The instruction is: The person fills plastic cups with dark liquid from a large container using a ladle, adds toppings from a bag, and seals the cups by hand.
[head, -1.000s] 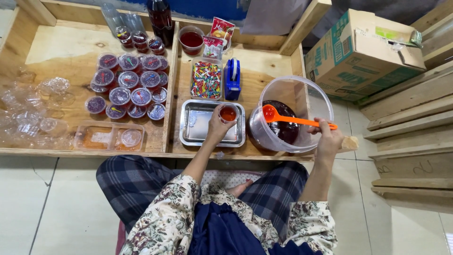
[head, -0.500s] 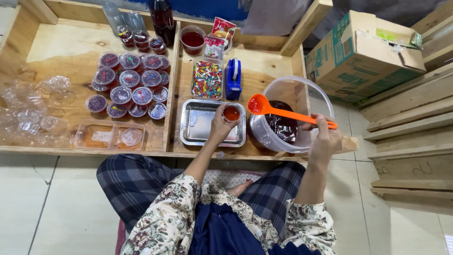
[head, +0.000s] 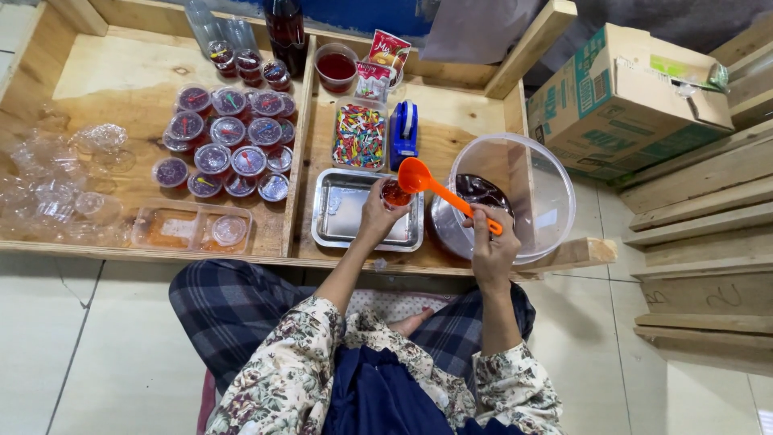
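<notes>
At your far left, a heap of empty clear plastic cups [head: 56, 189] lies on the wooden tray table [head: 121, 72], hard to count because they overlap and run off the frame edge. Beside them sits a shallow clear tray [head: 165, 227] holding one loose lid and an orange smear. Next comes a cluster of filled small cups [head: 229, 141], each lidded, with dark red jelly and coloured bits on top. Behind them a dark bottle [head: 286, 28] is cut off at the top. Right of the wooden divider, a round tub of red liquid [head: 336, 67] stands near the back, then a clear box of multicoloured sprinkles [head: 359, 135] and a blue tape dispenser [head: 404, 129].

Your left hand [head: 376, 216] is closed around a small cup [head: 395, 193] of red-orange liquid, holding it upright over the right edge of the steel tray [head: 342, 221]; your fingers hide most of the cup.

Your right hand [head: 489, 246] pinches the handle end of the orange ladle [head: 439, 192]. Its long axis runs diagonally, bowl up and to the left, handle down to the right. The bowl hovers just beside the cup's rim; whether it touches, you cannot tell, nor what it carries.

Under the handle stands a large clear bucket [head: 535, 193] with dark red liquid at the bottom. A cardboard box [head: 628, 97] sits at far right.
</notes>
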